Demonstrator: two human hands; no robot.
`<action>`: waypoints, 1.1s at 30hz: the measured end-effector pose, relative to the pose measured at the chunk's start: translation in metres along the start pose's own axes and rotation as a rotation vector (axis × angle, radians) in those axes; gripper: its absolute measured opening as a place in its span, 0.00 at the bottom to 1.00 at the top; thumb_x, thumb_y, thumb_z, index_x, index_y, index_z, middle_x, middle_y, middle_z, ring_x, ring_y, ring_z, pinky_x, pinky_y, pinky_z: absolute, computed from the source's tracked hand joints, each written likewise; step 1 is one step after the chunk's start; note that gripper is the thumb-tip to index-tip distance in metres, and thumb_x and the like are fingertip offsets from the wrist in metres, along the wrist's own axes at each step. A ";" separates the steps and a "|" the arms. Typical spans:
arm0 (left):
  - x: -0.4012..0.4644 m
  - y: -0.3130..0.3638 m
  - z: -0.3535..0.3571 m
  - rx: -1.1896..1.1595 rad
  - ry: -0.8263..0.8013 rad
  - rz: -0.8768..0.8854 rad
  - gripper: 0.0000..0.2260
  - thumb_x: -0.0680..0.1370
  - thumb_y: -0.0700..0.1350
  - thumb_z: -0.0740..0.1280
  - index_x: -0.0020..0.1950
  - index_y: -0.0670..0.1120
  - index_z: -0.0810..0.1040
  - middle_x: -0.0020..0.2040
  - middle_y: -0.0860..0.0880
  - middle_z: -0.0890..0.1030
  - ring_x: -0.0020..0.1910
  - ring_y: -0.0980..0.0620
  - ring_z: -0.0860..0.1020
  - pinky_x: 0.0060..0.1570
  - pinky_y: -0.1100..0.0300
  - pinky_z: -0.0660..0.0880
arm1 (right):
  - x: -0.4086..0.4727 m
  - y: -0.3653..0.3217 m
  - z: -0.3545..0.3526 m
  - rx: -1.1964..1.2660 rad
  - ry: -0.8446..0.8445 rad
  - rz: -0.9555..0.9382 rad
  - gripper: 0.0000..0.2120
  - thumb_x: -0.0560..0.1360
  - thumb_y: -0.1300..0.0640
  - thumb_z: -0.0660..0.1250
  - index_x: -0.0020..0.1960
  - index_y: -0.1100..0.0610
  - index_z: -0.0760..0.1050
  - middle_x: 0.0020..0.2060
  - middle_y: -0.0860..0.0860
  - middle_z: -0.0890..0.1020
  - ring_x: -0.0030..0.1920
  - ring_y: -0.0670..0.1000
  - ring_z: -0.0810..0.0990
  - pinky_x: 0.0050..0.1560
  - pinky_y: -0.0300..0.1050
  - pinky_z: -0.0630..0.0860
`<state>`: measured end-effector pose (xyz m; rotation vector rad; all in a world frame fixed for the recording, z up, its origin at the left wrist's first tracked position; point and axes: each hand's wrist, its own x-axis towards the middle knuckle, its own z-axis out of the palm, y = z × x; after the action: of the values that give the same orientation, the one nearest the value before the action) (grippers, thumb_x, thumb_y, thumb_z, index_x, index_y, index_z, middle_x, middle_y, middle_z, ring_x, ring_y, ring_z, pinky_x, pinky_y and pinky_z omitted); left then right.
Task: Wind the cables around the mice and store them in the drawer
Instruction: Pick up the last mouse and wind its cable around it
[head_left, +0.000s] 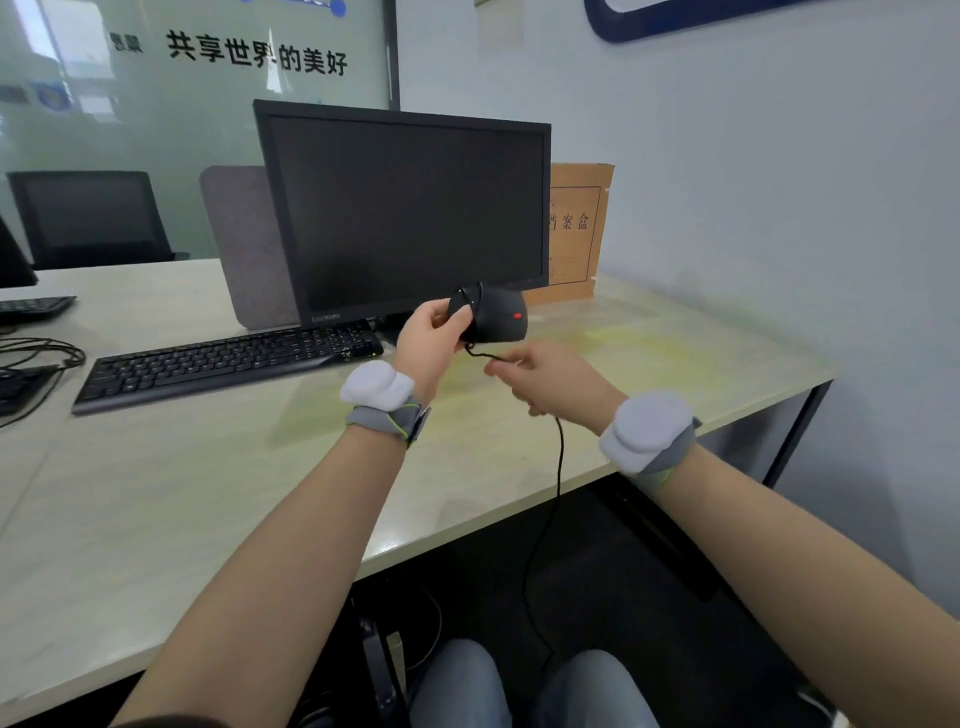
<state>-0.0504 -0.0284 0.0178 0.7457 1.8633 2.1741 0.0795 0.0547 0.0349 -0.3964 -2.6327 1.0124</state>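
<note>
Above the desk (156, 493), in front of the monitor (410, 218), the left hand (428, 343) grips the black mouse (496, 314) while the right hand (545, 384) pinches its cable (560, 467), which should go on in taut, neat, side-by-side turns.

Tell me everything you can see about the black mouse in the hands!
The mouse is black and looks like smooth plastic, with a small red mark on it. It is held up in the air above the desk, in front of the dark monitor. The left hand grips it from the left. A few loops of its thin black cable already wrap its body. The rest runs to the right hand, which pinches it, then hangs down past the desk edge.
</note>
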 end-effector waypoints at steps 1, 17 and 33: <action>0.000 -0.002 -0.003 0.075 0.001 0.003 0.13 0.77 0.43 0.64 0.60 0.40 0.75 0.52 0.44 0.79 0.51 0.48 0.78 0.55 0.53 0.77 | 0.000 -0.005 -0.008 0.026 0.028 -0.003 0.10 0.76 0.53 0.61 0.50 0.55 0.79 0.28 0.48 0.73 0.27 0.46 0.71 0.29 0.35 0.75; -0.027 0.013 -0.002 -0.390 -0.681 -0.122 0.11 0.81 0.37 0.53 0.57 0.42 0.73 0.46 0.46 0.77 0.39 0.54 0.76 0.39 0.63 0.76 | 0.022 0.020 -0.061 0.551 -0.018 -0.116 0.05 0.77 0.57 0.64 0.43 0.52 0.77 0.34 0.46 0.78 0.31 0.42 0.75 0.33 0.33 0.73; -0.012 -0.009 0.011 -0.204 0.009 -0.016 0.13 0.80 0.39 0.59 0.61 0.35 0.72 0.50 0.44 0.78 0.49 0.51 0.77 0.52 0.59 0.77 | 0.010 0.014 0.011 0.218 -0.161 0.164 0.09 0.78 0.58 0.59 0.54 0.58 0.77 0.29 0.50 0.74 0.25 0.47 0.75 0.32 0.36 0.78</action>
<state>-0.0364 -0.0221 0.0074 0.6787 1.6128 2.3161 0.0681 0.0617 0.0198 -0.5051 -2.6231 1.4232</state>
